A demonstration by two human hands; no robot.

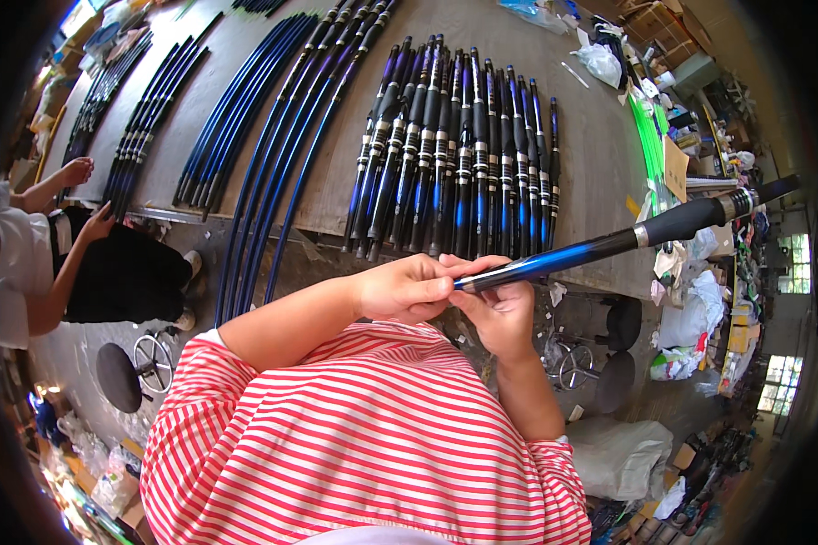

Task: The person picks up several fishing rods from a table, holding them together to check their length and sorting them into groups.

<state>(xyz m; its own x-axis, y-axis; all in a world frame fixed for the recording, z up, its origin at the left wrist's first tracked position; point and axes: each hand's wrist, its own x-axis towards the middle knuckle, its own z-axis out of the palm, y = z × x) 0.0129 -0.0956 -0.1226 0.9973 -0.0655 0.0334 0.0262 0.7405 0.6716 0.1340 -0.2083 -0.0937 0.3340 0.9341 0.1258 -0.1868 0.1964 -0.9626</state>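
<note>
In front of my chest I hold a blue and black fishing rod (593, 252), slanting up to the right, with its thick grip and silver fittings at the far end. My right hand (504, 318) is closed round the rod's near end, thumb and fingers against it. At that same end, my left hand (407, 287) has its fingers curled in a pinch; they hide what lies between them. Beyond my hands, a row of similar fishing rods (463, 163) lies side by side on the grey table (332, 195).
Long blue rod sections (286, 154) overhang the table's near edge at left, beside more bundles (159, 118). A co-worker (27, 254) stands far left, one hand at a bundle. Stools (118, 377) flank me. Bright green rods (647, 136) and plastic bags lie right.
</note>
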